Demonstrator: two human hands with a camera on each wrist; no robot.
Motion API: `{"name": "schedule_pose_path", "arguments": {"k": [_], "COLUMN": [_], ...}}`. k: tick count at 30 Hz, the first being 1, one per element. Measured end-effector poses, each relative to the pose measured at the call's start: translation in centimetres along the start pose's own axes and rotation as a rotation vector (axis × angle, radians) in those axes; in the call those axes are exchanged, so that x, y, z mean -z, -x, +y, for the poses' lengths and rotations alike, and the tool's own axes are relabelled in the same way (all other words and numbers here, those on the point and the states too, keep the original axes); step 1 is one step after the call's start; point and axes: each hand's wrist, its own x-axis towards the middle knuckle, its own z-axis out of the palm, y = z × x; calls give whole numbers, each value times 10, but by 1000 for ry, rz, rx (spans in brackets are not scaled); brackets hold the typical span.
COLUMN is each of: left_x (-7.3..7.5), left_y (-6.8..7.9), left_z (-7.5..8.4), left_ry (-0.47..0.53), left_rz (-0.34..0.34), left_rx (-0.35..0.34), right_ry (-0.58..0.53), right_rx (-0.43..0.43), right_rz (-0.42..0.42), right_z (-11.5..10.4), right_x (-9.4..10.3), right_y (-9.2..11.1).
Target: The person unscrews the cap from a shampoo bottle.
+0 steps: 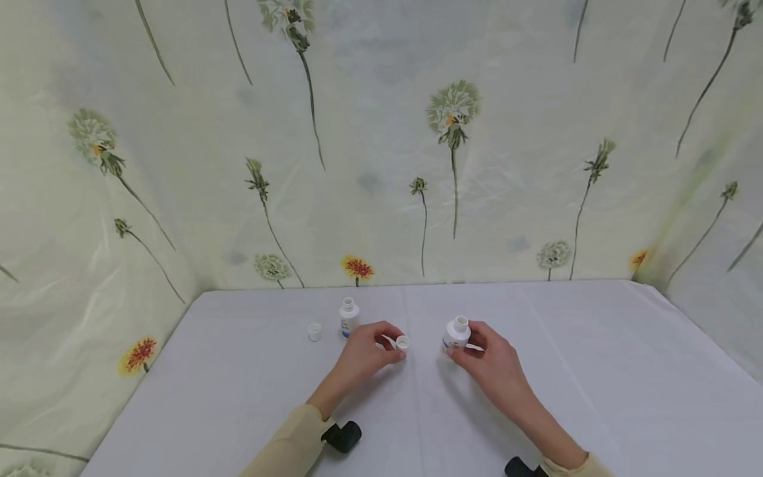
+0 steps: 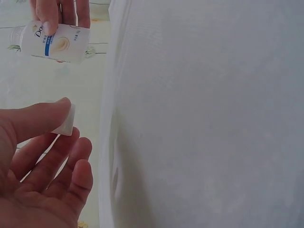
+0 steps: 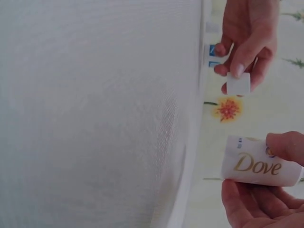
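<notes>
Two small white plastic bottles standing on cloth-covered tabletop (image 1: 250,371), both uncapped. Loose round cap (image 1: 314,332) sitting far left, apart from first bottle (image 1: 348,317) just right of it. Left hand (image 1: 365,354) pinching second cap (image 1: 403,342) between thumb tip and fingers (image 2: 45,114), other fingers loosely curled. Right hand (image 1: 497,364) gripping smooth cylindrical Dove bottle (image 1: 457,334), thumb (image 3: 285,145) pressing label, fingers wrapping underneath, open neck pointing up.
</notes>
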Motion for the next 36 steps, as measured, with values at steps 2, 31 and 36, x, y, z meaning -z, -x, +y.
{"name": "schedule_pose_path", "arguments": {"k": [2,31,36], "left_x": [-2,-25,-29], "left_y": [-2,-32,-35], "left_z": [2,8,9], "left_ry": [2,8,8], "left_rz": [0,-28,-29], "left_rx": [11,64,63], "right_ry": [7,101,121], "right_rx": [0,-62,-59], "right_rz": [1,-4,-2], "right_z": [1,10,10], "right_x": [2,11,14], "right_y": [-1,-28,-31]}}
